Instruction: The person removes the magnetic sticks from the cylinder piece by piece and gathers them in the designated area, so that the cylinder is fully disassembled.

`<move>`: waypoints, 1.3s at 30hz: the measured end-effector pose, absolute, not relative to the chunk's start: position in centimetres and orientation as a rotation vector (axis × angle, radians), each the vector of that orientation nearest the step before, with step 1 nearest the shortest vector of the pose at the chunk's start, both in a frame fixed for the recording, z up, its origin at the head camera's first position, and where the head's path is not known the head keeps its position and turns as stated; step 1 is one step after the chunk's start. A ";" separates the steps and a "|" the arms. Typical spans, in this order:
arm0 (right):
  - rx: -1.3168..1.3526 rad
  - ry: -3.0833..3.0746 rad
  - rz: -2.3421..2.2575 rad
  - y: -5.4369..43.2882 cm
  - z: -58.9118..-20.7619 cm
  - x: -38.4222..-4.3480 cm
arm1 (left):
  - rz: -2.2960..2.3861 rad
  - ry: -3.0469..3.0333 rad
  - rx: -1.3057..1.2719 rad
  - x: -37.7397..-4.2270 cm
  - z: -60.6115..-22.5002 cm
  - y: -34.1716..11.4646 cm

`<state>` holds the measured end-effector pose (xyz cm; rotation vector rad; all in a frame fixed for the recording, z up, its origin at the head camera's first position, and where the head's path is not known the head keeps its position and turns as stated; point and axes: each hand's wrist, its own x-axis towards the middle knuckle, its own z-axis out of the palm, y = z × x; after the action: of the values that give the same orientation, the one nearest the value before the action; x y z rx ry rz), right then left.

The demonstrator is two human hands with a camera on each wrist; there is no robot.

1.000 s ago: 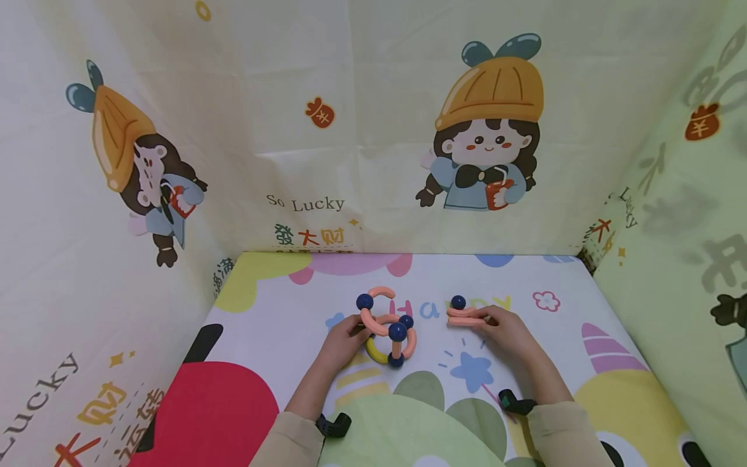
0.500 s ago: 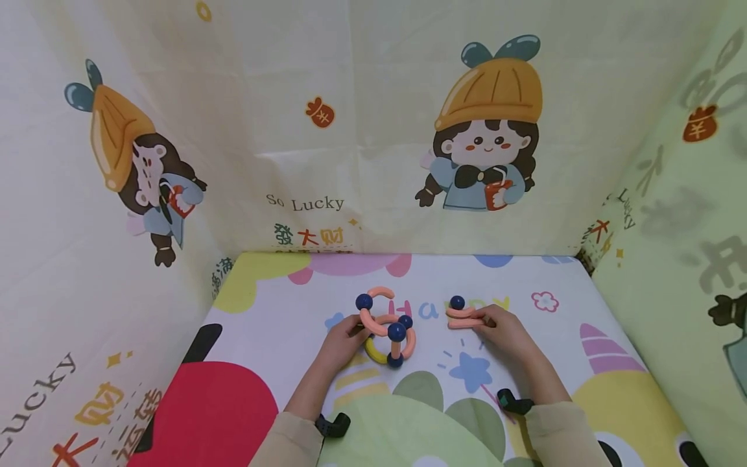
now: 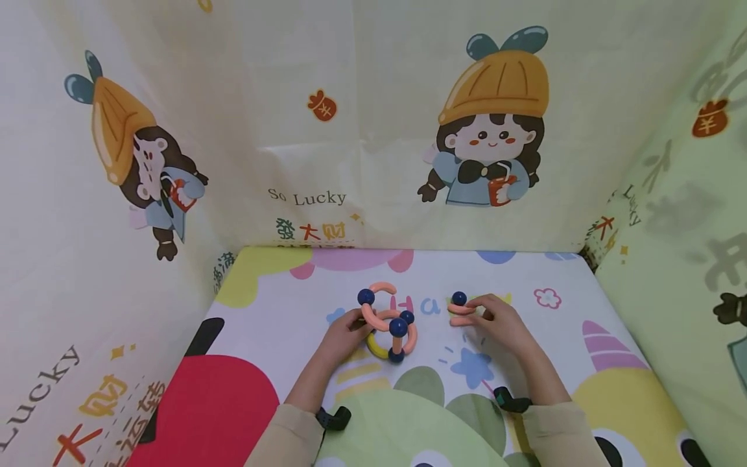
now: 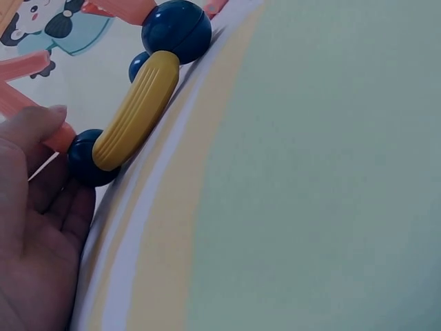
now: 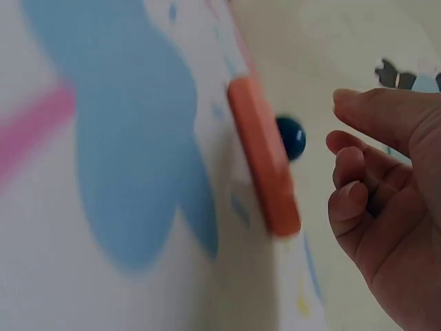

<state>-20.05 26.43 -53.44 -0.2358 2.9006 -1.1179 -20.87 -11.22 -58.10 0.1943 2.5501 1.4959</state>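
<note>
My left hand (image 3: 344,337) holds the left side of a magnetic stick-and-ball structure (image 3: 373,319), its thumb over a pink stick beside a dark blue ball (image 4: 88,157). The structure joins curved pink sticks, several dark blue balls and a curved yellow stick (image 4: 138,114) low at the front. To its right, my right hand (image 3: 498,321) has its thumb and fingers parted, with nothing between them in the right wrist view. Just left of its fingertips are a straight pink stick (image 5: 265,158), a curved pink stick (image 3: 461,310) and a dark blue ball (image 3: 459,298).
A colourful cartoon-printed mat (image 3: 490,266) covers the table. Pale printed cloth (image 3: 373,162) stands as a wall at the back and on both sides. Each wrist wears a black camera band, the left band (image 3: 334,418) and the right band (image 3: 511,400).
My right hand has let go of the straight pink stick and its fingers have spread and shifted up toward the curved stick. My left hand keeps its hold; the head view has tilted slightly.
</note>
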 end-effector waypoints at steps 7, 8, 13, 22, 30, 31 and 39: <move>-0.612 2.667 -1.253 22.4 -52.9 -19.2 | 1.551 2.429 0.154 -21.6 -57.3 -11.7; -0.655 2.619 -1.256 21.9 -53.0 -19.0 | 1.544 2.421 0.131 -21.7 -57.2 -11.7; -0.720 2.389 -1.322 19.4 -53.3 -18.0 | 1.621 2.372 0.038 -22.8 -55.8 -12.0; -0.674 2.179 -1.439 16.3 -54.2 -17.2 | 1.579 2.228 0.183 -26.1 -48.3 -12.5; -0.708 2.146 -1.447 15.1 -55.1 -17.0 | 1.316 2.225 0.312 -26.9 -46.2 -12.1; -0.703 2.148 -1.447 15.0 -55.2 -17.0 | 1.300 2.222 0.331 -26.9 -46.1 -12.1; -0.678 2.149 -1.447 14.3 -55.8 -16.8 | 1.288 2.199 0.389 -26.8 -46.0 -11.7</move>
<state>-16.82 14.27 -55.82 -0.6776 2.1489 -1.4467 -26.78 -11.67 -45.97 0.3889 2.1991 1.2884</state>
